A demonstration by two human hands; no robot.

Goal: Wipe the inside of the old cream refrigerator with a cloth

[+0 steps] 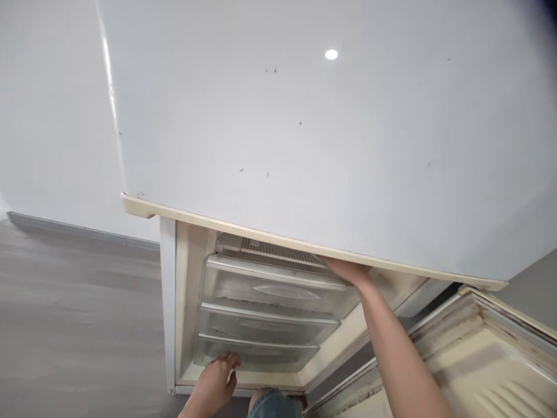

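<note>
A white fridge stands before me, its upper door (pixel 304 133) closed and its lower freezer door (pixel 487 360) swung open to the right. Inside the freezer sit three clear plastic drawers: top (pixel 270 287), middle (pixel 265 326), bottom (pixel 255 353). My left hand (pixel 216 383) lies at the bottom drawer's front edge, fingers together and bent, touching it. My right hand (pixel 348 269) reaches up to the top of the compartment beside the top drawer; its fingers are hidden under the upper door's lower edge.
A white grille (pixel 274 249) runs along the freezer's ceiling. Grey wood-look floor (pixel 73 325) spreads to the left, below a white wall (pixel 47 116) with a grey skirting. My denim-clad knee (pixel 272 404) shows at the bottom.
</note>
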